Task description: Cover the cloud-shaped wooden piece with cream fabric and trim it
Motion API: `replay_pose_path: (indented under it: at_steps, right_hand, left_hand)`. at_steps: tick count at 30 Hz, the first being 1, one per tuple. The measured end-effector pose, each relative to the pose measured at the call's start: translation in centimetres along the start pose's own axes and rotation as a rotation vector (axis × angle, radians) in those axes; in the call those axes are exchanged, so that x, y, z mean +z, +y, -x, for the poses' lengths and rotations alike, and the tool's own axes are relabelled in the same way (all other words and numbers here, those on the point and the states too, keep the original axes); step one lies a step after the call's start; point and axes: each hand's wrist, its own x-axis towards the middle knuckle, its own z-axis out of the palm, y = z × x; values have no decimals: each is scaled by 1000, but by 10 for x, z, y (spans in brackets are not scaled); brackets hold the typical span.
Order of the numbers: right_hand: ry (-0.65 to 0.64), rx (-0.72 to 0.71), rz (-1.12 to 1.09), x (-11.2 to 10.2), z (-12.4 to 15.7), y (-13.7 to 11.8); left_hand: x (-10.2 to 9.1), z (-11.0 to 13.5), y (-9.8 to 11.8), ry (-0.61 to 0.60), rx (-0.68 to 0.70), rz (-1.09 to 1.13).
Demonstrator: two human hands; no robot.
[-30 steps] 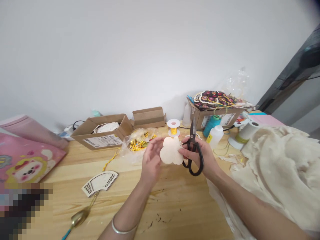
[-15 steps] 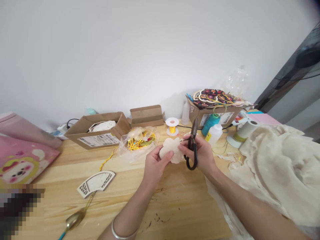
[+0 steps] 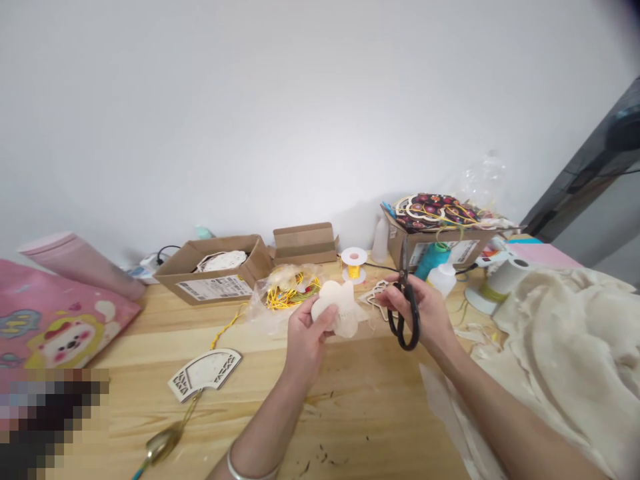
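Note:
My left hand (image 3: pixel 310 337) pinches a cream flower-shaped piece (image 3: pixel 333 300) between thumb and fingers. Paler, thin material sticks out past the piece's right edge. Black-handled scissors (image 3: pixel 409 313) are in my right hand (image 3: pixel 425 307), their blades pointing up and the handle loops hanging below the fingers. The right hand is apart from the flower piece, to its right. Between the two hands a pale openwork wooden cutout (image 3: pixel 379 299) shows just beside my right fingertips; whether they touch it I cannot tell.
Along the wall stand a cardboard box (image 3: pixel 215 270), a yellow thread spool (image 3: pixel 354 267), and a fuller box (image 3: pixel 445 243). A bag of yellow cords (image 3: pixel 290 293) lies in front. A fan-shaped wooden pendant (image 3: pixel 205 373) is at left, cream cloth (image 3: pixel 575 360) heaped at right.
My right hand has let go of the flower piece and moved right with the scissors. The left hand still holds the piece, and more pale material shows at its right edge.

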Motion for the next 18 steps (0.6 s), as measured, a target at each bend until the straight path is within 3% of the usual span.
replay_pose_path:
  at_steps: [4, 11, 14, 18]
  right_hand:
    - [-70, 21, -64, 3, 2, -1]
    - [-185, 85, -74, 14, 10, 7]
    - [-116, 73, -134, 19, 14, 16]
    - [21, 51, -267, 24, 17, 20]
  left_hand:
    - [-1, -2, 0, -22, 1, -51]
    - [-2, -6, -3, -108, 68, -381]
    - [0, -5, -9, -97, 5, -356]
    - [3, -1, -19, -251, -191, -407]
